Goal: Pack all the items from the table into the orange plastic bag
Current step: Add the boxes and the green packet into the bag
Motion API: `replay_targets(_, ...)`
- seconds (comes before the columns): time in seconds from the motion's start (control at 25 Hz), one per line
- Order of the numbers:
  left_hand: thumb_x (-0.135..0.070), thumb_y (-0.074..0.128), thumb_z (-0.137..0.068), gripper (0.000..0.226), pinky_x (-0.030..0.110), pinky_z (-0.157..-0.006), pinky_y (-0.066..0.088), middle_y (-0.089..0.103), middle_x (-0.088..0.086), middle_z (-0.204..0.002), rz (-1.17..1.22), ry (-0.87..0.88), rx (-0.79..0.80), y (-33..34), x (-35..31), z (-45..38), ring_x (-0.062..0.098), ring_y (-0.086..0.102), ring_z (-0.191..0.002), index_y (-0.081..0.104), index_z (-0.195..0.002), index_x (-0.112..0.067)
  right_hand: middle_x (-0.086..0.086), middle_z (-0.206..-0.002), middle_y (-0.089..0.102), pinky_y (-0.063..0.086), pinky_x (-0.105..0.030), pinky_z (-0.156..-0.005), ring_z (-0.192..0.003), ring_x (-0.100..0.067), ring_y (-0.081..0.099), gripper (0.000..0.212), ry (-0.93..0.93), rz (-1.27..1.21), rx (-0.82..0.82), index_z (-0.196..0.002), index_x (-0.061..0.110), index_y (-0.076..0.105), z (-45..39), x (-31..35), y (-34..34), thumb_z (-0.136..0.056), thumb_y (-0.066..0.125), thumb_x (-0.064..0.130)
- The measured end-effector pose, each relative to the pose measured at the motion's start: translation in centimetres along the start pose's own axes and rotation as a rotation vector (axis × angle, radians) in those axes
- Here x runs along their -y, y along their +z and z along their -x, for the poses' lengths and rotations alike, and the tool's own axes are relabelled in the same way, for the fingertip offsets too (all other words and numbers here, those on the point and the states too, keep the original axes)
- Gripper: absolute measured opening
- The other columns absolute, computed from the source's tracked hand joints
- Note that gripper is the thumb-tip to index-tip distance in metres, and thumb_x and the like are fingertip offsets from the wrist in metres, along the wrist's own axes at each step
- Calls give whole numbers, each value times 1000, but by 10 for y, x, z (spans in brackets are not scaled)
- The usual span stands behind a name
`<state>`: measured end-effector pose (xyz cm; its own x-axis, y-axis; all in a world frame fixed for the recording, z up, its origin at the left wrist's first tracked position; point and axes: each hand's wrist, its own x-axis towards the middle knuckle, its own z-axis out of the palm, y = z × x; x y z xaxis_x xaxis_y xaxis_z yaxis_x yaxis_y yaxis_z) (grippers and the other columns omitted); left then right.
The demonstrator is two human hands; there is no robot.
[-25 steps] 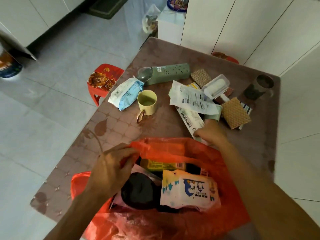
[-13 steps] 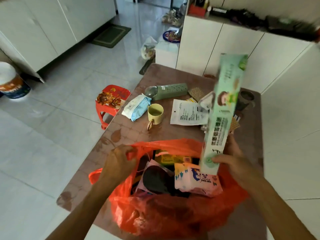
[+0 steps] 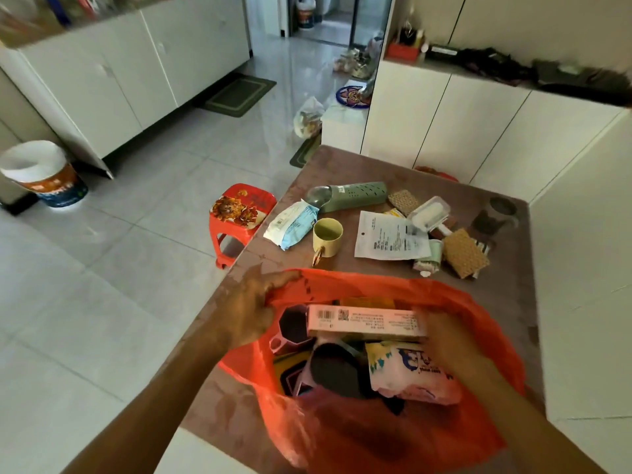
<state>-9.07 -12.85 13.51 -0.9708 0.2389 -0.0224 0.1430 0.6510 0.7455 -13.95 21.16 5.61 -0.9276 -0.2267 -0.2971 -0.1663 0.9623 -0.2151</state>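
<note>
The orange plastic bag (image 3: 455, 302) lies open on the near part of the brown table (image 3: 506, 295). My left hand (image 3: 253, 313) grips its left rim. My right hand (image 3: 444, 340), blurred, is inside the bag at the right end of a long pale box (image 3: 362, 321) lying across the contents. Whether its fingers still hold the box I cannot tell. A wipes pack (image 3: 410, 371) and dark cups (image 3: 335, 371) are inside too. On the table lie a yellow mug (image 3: 327, 236), a blue wipes pack (image 3: 294, 224), a green case (image 3: 352, 195), a white pouch (image 3: 390, 239), sponges (image 3: 463, 253) and a lint roller (image 3: 431, 213).
A red plastic stool (image 3: 242, 213) stands left of the table. White cabinets (image 3: 478, 131) run behind the table and on the right. A white bucket (image 3: 44, 176) sits on the tiled floor at far left. A dark glass cup (image 3: 496, 217) stands at the table's far right.
My right hand took the long box from the table, raised it upright, then brought it down flat into the bag. My left hand stayed on the bag's rim. The view tilted upward.
</note>
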Motion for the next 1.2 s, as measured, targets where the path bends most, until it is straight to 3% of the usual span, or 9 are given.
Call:
replay_targets(0.16, -3, 66, -82, 50, 3, -56, 46, 60, -20, -96, -130, 58, -159, 33, -11, -11, -6, 57, -69, 57, -128, -22, -3, -144, 47, 44, -41, -102, -128, -25, 48, 70, -55, 177, 12, -144, 29, 31, -8, 16, -13, -82, 64, 19)
replay_targets(0.36, -46, 50, -82, 45, 36, -81, 55, 69, 3, -111, -382, -56, -142, 61, 0, -35, 23, 58, -100, 63, -119, -24, 5, -101, 70, 54, -29, -68, -80, -9, 62, 19, -299, -166, -339, -107, 25, 64, -34, 33, -60, -90, 54, 23)
replay_targets(0.48, -44, 47, -81, 43, 43, -88, 51, 68, 6, -111, -422, -62, -165, 72, -2, -45, 31, 55, -108, 67, -113, -23, -4, -101, 71, 55, -30, -65, -82, -13, 66, 15, -100, -447, -485, -103, 17, 62, -120, 14, -61, -88, 60, 15)
replay_targets(0.64, -39, 48, -82, 43, 36, -76, 54, 68, 3, -113, -350, -97, -141, 90, 15, -47, 21, 55, -100, 66, -117, -22, -12, -147, 38, 35, -49, -108, -137, -36, 32, 60, 12, 245, 41, -141, 18, 36, -236, -39, -2, -86, 61, 16)
replay_targets(0.72, -36, 50, -83, 42, 36, -77, 55, 67, 2, -111, -328, -98, -159, 97, 25, -43, 19, 55, -98, 66, -118, -21, -13, -152, 29, 14, -54, -115, -143, -41, 14, 56, -57, 479, -2, -144, 17, 33, -259, -60, 27, -92, 51, 15)
replay_targets(0.8, -34, 52, -83, 38, 31, -80, 54, 64, -4, -107, -314, -84, -214, 98, 30, -40, 16, 54, -97, 68, -115, -19, -15, -144, 44, 15, -52, -115, -139, -42, 23, 41, -102, 514, -152, -136, 16, 50, -268, -71, 36, -94, 48, 16)
replay_targets(0.96, -31, 55, -89, 31, 31, -85, 52, 63, 3, -117, -428, -41, -166, 93, 36, -33, 17, 50, -105, 69, -112, -16, -19, -102, 69, 50, -43, -81, -97, -40, 60, 25, -116, 178, -221, -106, 16, 72, -262, -59, -5, -91, 52, 17)
replay_targets(1.08, -34, 54, -84, 33, 35, -80, 52, 58, 11, -123, -370, -77, -197, 84, 23, -29, 26, 54, -104, 66, -114, -24, -15, -88, 69, 46, -34, -64, -81, -33, 64, 22, -133, -259, -392, -99, 11, 69, -213, -42, -61, -95, 51, 22)
replay_targets(1.2, -33, 66, -76, 54, 47, -81, 53, 55, 18, -128, -485, -125, -133, 76, 16, -21, 38, 58, -103, 56, -128, -21, 8, -87, 74, 54, -23, -66, -81, -6, 69, 20, -179, -815, -312, -111, 16, 69, -122, -20, -112, -96, 56, 17)
